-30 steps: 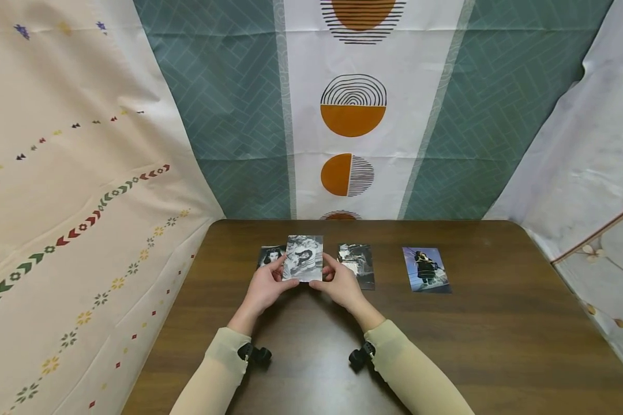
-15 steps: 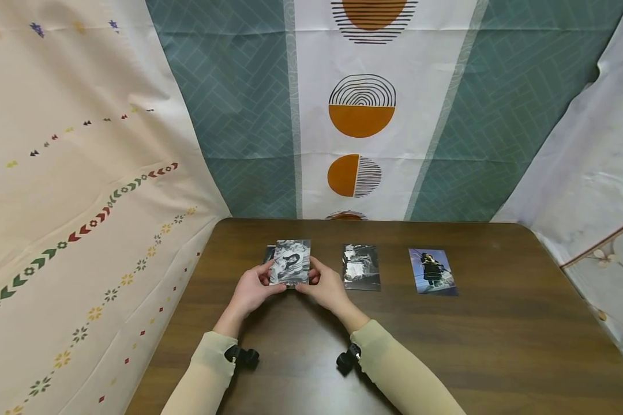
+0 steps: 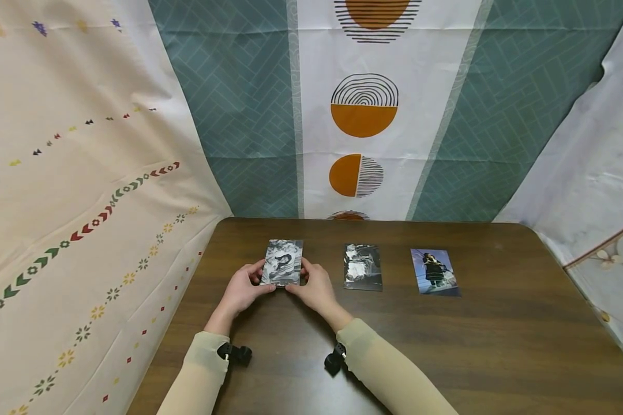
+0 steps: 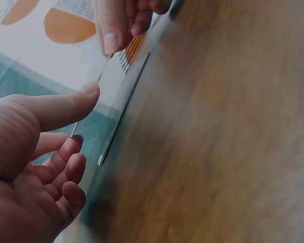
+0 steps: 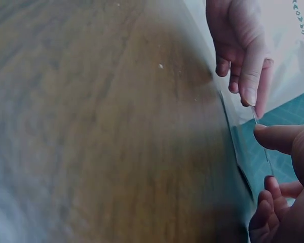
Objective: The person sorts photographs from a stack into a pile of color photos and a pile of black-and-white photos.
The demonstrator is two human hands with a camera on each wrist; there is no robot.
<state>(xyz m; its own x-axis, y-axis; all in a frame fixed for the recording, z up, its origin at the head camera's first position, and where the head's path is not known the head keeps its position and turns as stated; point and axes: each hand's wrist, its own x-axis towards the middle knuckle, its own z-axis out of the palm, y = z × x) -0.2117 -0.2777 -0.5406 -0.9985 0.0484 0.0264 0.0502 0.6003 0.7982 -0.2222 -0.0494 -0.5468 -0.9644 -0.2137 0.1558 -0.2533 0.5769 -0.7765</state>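
The fingers (image 4: pixel 73 167) of the person's left hand (image 3: pixel 241 289) and those of the right hand (image 3: pixel 314 286) are clamped on a thin, rectangular card with a glossy black-and-white picture (image 3: pixel 282 260). In the head view the left hand grips its left edge and the right hand its right, with both thumbs near the lower corners. That view shows the picture's face, a dark-haired figure among pale, swirling shapes, and gives little sense of height. Both wrist views show the card edge-on as a fine line, raised above the counter. They also show a thin, flat, dark-edged piece (image 4: pixel 124 111) just beneath it, apart from the fingers; in the head view the card largely covers that spot.

Well to the right of the right hand, only the head view shows a dark rectangular black-and-white picture card (image 3: pixel 363 267) and, farther right, a slightly turned blue-violet picture card with a dark-clothed figure (image 3: pixel 435 272). Both lie flat on the brown wood-grain counter (image 3: pixel 477 346). Pale beige sleeves (image 3: pixel 394 360) cover the forearms, with a small black device (image 3: pixel 235 353) at each wrist. Behind the counter hangs teal-and-white cloth with orange-and-black circles (image 3: pixel 364 121); cream patterned cloth (image 3: pixel 83 230) hangs on the left.
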